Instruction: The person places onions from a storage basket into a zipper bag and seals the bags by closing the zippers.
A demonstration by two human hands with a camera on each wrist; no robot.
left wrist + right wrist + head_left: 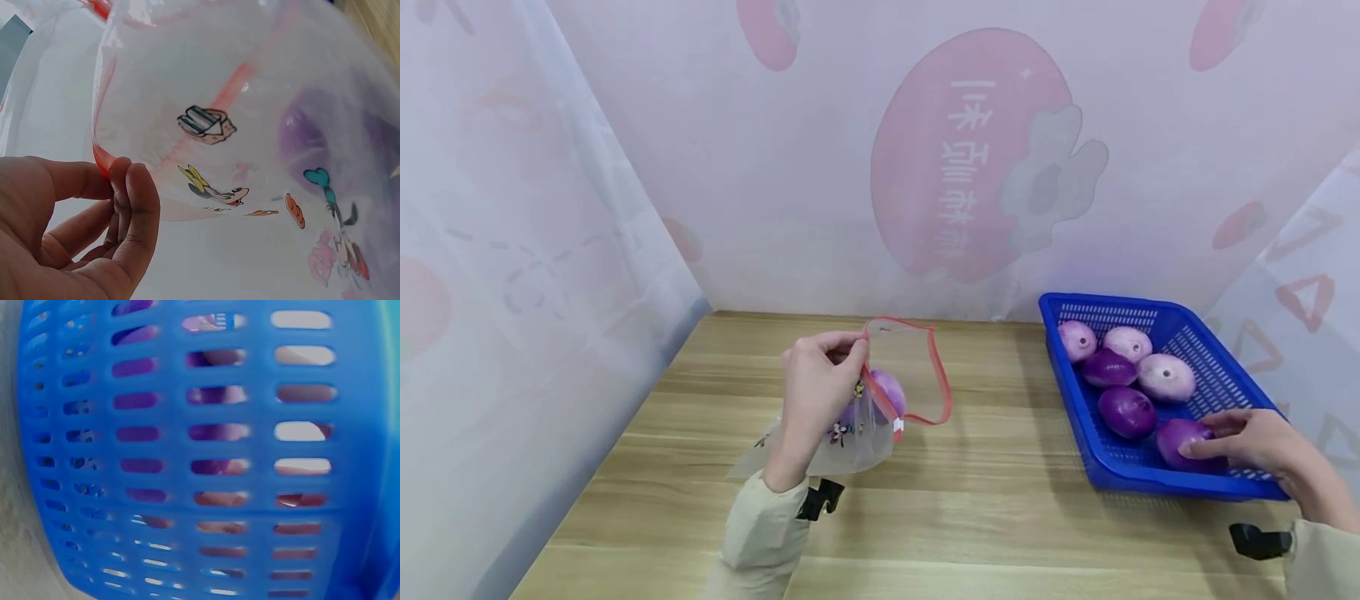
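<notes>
My left hand (822, 387) pinches the red-edged rim of a clear zip bag (857, 446) printed with small cartoon figures. The bag's mouth gapes toward the right, and purple onions (889, 392) show through its film. In the left wrist view, thumb and fingers of the left hand (94, 231) meet on the red edge. Over at the right, my right hand (1255, 446) grips a purple onion (1180, 442) inside a blue plastic basket (1075, 417). From the right wrist, the slotted basket wall (256, 481) hides most of that hand.
Several other onions lie in the basket, some dark purple (1127, 412), some pale with the root end showing (1167, 377). A wood-grain table (985, 517) carries everything. Printed cloth (820, 208) hangs behind it and along both sides.
</notes>
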